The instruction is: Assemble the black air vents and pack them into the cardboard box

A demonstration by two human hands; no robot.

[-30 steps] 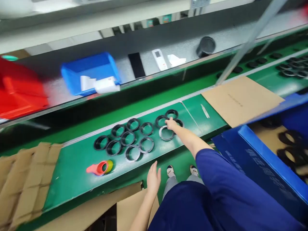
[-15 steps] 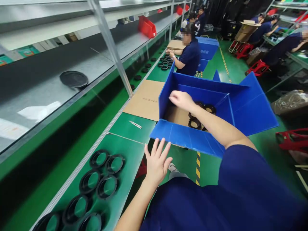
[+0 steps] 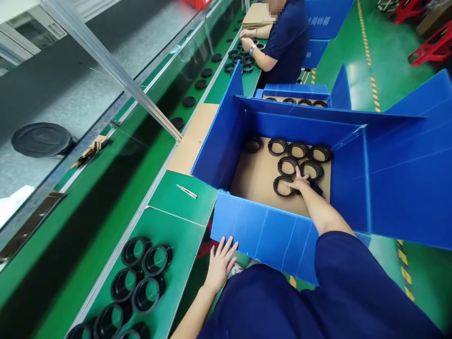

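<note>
Down inside the blue corrugated box [image 3: 261,123], the person's right hand [image 3: 301,182] has moved from above its left side onto the black rings [image 3: 278,147]. Its fingers are spread among them; whether it grips one cannot be told. These rings lie on a cardboard sheet [image 3: 252,181], mostly toward the box's right wall, with a lone ring [image 3: 253,144] at the far left corner. The left hand [image 3: 219,267], fingers spread, is at the edge of the near flap [image 3: 264,230]. More black rings [image 3: 158,260] sit on the green workbench [image 3: 180,235], short of a slim pointed metal tool [image 3: 186,191]. Farther along, a co-worker [image 3: 287,40] works beside other rings [image 3: 247,68].
</note>
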